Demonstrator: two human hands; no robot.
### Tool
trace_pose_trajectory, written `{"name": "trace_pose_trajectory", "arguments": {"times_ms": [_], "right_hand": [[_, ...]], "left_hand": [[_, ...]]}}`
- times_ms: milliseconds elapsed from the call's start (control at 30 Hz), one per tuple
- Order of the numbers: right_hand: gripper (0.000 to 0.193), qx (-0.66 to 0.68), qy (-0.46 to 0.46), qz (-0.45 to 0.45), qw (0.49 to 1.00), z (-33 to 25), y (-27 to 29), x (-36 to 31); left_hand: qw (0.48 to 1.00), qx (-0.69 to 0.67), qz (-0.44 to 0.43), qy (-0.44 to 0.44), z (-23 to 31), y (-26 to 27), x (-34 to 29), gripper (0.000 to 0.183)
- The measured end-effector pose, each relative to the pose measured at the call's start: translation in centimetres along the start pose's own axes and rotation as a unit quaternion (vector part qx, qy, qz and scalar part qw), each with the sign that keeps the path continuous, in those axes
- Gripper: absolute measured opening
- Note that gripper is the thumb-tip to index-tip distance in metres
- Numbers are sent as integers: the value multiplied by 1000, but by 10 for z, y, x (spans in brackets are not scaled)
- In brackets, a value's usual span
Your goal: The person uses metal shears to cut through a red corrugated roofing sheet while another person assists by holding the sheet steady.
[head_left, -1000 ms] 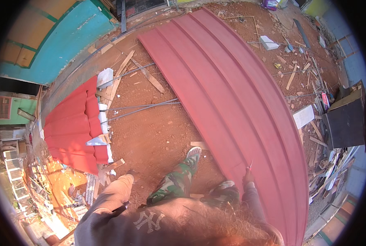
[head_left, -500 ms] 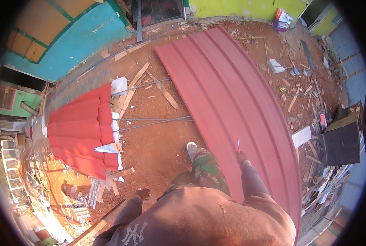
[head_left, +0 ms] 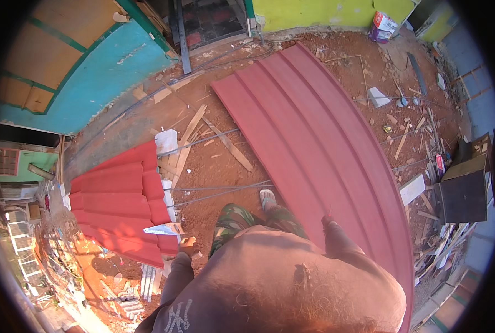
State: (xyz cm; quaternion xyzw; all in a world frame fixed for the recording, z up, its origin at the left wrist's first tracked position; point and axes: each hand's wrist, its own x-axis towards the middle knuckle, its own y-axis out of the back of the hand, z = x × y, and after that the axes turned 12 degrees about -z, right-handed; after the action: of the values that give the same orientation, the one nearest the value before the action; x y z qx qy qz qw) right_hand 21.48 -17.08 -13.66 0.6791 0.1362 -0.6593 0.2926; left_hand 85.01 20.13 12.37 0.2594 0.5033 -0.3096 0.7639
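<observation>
My right hand is closed around a slim pointed tool that looks like a screwdriver, small and hard to make out against the large ribbed red metal sheet. The hand is over the right part of that sheet. On the left, my left hand is low beside the wooden handle of a handsaw; its fingers look loosely apart and hold nothing that I can see. The saw lies across the edge of a stack of bright red tile-shaped roofing sheets.
Wood strips and thin metal rods lie on the reddish soil between the sheets. A dark box-like cabinet stands at the right among scrap wood. Turquoise and lime-green walls edge the far side.
My left hand has moved forward to the saw's handle. A second leg has come into view as I step near the sheets. The right hand stays over the large sheet, its tool now less visible.
</observation>
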Motion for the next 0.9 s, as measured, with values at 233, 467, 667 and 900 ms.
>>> {"name": "trace_pose_trajectory", "arguments": {"times_ms": [233,467,667,900], "right_hand": [[43,398,-17,116,910,-97,261,5],[37,521,-73,95,845,-182,439,-30],[29,531,-21,89,842,-283,517,-19],[35,532,78,128,833,-381,615,-11]], "left_hand": [[909,389,-40,-141,61,82,51,26],[885,459,-62,-56,176,119,108,34],[998,8,-15,54,431,200,132,41],[985,116,41,-118,732,222,178,40]]}}
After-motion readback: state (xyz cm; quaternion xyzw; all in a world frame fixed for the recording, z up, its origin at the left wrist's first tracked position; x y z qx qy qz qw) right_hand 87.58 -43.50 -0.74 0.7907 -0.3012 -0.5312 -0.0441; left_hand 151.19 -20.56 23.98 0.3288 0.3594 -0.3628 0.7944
